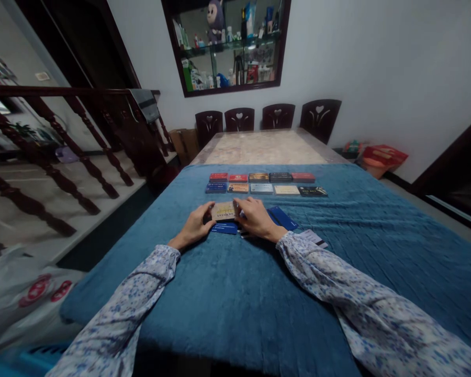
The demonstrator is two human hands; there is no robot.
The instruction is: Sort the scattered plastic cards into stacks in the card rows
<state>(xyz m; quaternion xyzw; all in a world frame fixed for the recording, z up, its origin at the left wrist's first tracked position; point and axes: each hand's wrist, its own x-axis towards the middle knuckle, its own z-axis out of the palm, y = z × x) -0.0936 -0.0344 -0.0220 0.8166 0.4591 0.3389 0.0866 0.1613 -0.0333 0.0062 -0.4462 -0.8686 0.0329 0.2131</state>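
Observation:
A gold-beige card stack (223, 210) is held by its two ends between my left hand (196, 224) and my right hand (256, 217), low over the blue cloth. The fingers and thumb of each hand are closed on it. Just under its near edge lies a blue card (224, 228). To the right of my right hand are more blue cards (283, 218) and a whitish card with a dark stripe (313, 238). Beyond my hands, card stacks stand in two rows, among them a red one (219, 177), a light blue one (261, 188) and a black one (313, 191).
The blue cloth (220, 293) covers the near part of a long table with a marble-like top (259, 146). Dark chairs (278, 116) stand at its far end. White plastic bags (31, 298) are at the lower left, beside a wooden railing (58, 91).

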